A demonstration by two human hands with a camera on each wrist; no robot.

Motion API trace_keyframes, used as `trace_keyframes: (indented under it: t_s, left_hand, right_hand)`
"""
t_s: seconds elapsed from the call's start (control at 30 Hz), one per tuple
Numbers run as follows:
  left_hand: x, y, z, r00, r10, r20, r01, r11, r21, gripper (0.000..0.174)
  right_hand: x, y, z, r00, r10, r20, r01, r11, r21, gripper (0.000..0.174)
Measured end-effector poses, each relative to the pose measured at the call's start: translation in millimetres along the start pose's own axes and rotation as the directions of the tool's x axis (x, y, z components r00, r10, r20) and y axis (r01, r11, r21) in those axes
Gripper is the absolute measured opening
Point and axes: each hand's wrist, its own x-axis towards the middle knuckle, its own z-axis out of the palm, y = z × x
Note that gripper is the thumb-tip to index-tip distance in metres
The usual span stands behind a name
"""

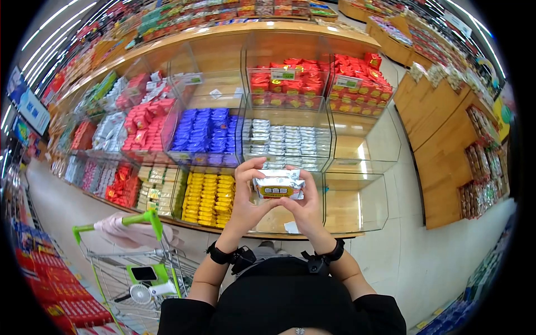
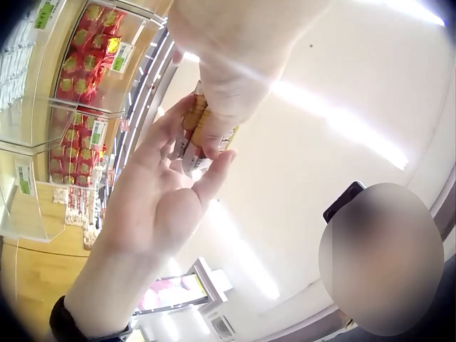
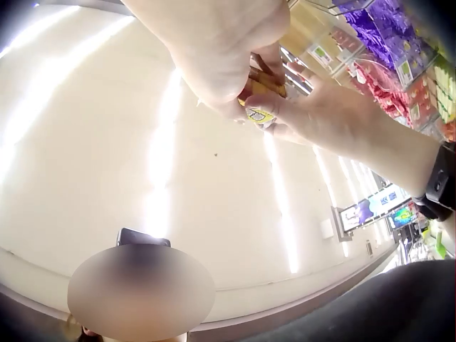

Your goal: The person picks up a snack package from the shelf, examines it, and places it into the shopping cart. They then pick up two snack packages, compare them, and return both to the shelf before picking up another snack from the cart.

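Note:
A silver-wrapped snack packet (image 1: 281, 180) with a dark and yellow label is held up in front of the chest, over the display bins. My left hand (image 1: 247, 192) grips its left end, with fingers along the side and top and the thumb at the lower edge. On the other end, my right hand (image 1: 307, 205) grips it the same way, and the two thumbs nearly meet below the label. Seen from the left wrist, the packet (image 2: 194, 135) is pinched between both hands. Much of the packet (image 3: 260, 114) is hidden behind fingers in the right wrist view.
Clear-walled bins hold silver packets (image 1: 293, 139), blue packets (image 1: 206, 131), yellow packets (image 1: 209, 195) and red packets (image 1: 357, 84). A shopping cart (image 1: 151, 218) with green handles stands at the left, carrying a pale cloth (image 1: 131, 229) and a small white fan (image 1: 140, 293). Wooden shelving (image 1: 441, 139) rises on the right.

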Motion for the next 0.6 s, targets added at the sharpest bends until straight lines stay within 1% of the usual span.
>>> trace_keyframes:
  t_s: [0.03,0.07,0.13,0.17,0.23,0.27,0.33,0.37,0.4,0.47,0.5,0.53,0.57,0.6]
  left_hand:
    - [3,-3,1,1.0,0.001,0.018,0.0,0.998,-0.057,0.056]
    - [6,-6,1,1.0,0.001,0.026,0.001,0.998,-0.065,0.056]
    - [11,-9,-1,0.996,-0.041,0.077,0.056,0.977,-0.206,0.056]
    - [12,-12,-4,0.996,-0.041,0.081,0.057,0.976,-0.21,0.056]
    - [15,-17,-11,0.993,-0.03,0.117,0.057,0.97,-0.236,0.063]
    - [15,-20,-14,0.992,-0.028,0.121,0.057,0.969,-0.239,0.063]
    - [12,-24,-20,0.973,-0.168,0.16,0.209,0.936,-0.285,0.071]
    - [13,-22,-21,0.96,-0.234,0.153,0.27,0.916,-0.297,0.072]
    - [13,-26,-23,0.959,-0.235,0.156,0.273,0.915,-0.299,0.072]
    - [11,-38,-27,0.936,-0.317,0.15,0.344,0.912,-0.223,0.065]
    - [12,-39,-29,0.936,-0.317,0.152,0.345,0.911,-0.225,0.065]
    - [13,-40,-31,0.913,-0.37,0.171,0.4,0.893,-0.205,0.061]
    - [15,-42,-32,0.887,-0.421,0.189,0.453,0.872,-0.185,0.057]
    - [17,-45,-33,0.887,-0.42,0.19,0.453,0.871,-0.188,0.057]
  right_hand:
    - [6,3,-2,1.0,0.019,-0.006,-0.019,1.0,0.0,0.053]
    - [9,2,-2,1.0,0.015,-0.017,-0.016,1.0,-0.004,0.053]
    - [16,2,0,0.997,0.028,-0.069,-0.029,0.999,-0.018,0.053]
    - [18,3,0,0.997,0.026,-0.074,-0.028,0.999,-0.02,0.053]
    - [24,4,-1,1.0,-0.014,-0.025,0.012,0.997,-0.071,0.053]
    - [27,6,-2,0.999,-0.017,-0.03,0.015,0.997,-0.073,0.053]
    - [30,10,-3,0.998,-0.039,-0.04,0.033,0.989,-0.143,0.053]
    - [32,12,-5,0.998,-0.039,-0.044,0.032,0.989,-0.144,0.053]
    - [34,14,-8,0.999,-0.041,-0.016,0.038,0.984,-0.177,0.052]
    - [38,19,-14,0.999,-0.042,0.009,0.043,0.977,-0.211,0.051]
    - [41,23,-18,0.999,-0.037,0.034,0.044,0.964,-0.262,0.049]
    - [44,24,-21,0.998,-0.03,0.059,0.047,0.949,-0.313,0.048]
    - [46,22,-23,0.998,-0.03,0.057,0.046,0.948,-0.316,0.048]
    - [50,20,-26,0.998,-0.017,0.063,0.044,0.892,-0.449,0.046]
